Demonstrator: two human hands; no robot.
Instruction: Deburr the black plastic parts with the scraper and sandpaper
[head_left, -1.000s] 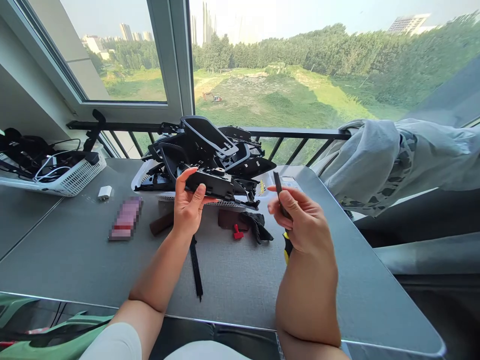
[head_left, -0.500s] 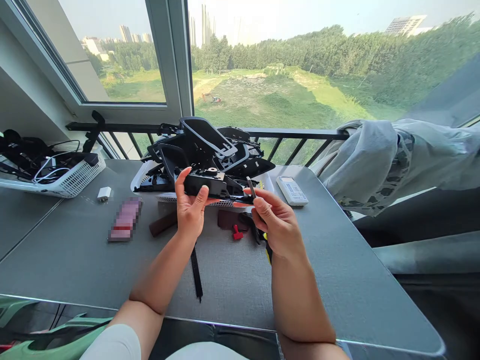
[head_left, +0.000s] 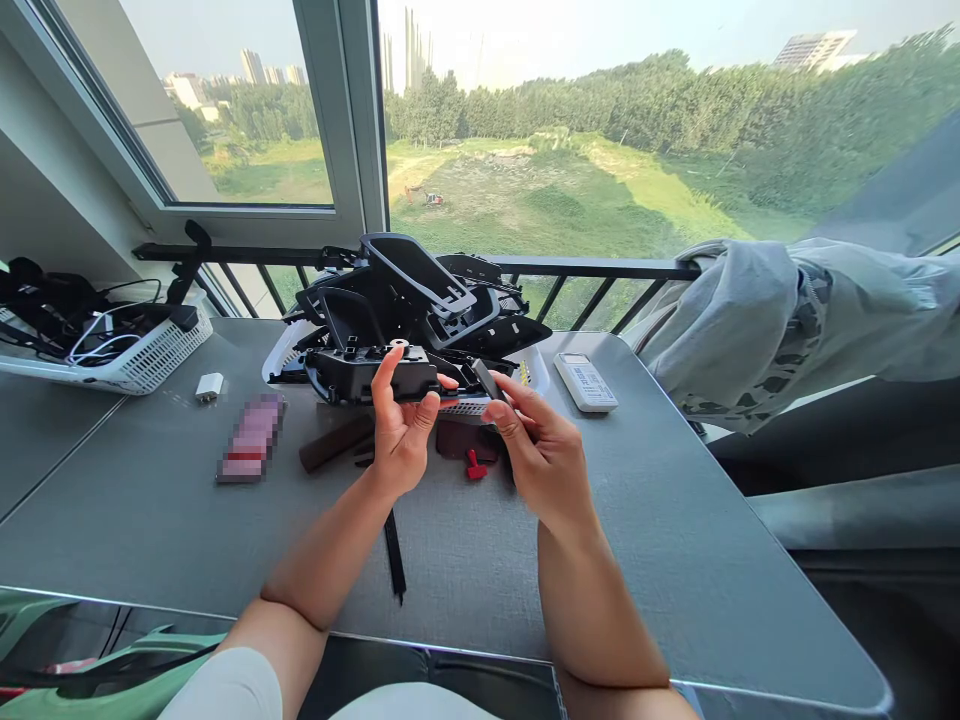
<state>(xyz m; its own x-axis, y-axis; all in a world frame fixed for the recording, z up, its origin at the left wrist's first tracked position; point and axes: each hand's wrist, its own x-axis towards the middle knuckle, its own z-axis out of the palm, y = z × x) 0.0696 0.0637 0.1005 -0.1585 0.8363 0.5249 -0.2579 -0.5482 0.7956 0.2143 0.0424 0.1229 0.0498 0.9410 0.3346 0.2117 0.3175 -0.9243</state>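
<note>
Housing (head_left: pixel 352 378) extends mostly leftward from the left grip (head_left: pixel 403 437) holding it.

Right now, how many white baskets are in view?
2: a white basket at the far left, holding dark items; another basket beyond the left hand, piled with black parts. More could be hidden behind that pile.

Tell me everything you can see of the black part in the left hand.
The black part is long and uneven in outline, seemingly hard plastic, with small raised bits and a pale round piece on top. The left hand holds it roughly level, in front of the white basket. Its right end is near a dark strip in the right hand; whether they touch is unclear.
</note>
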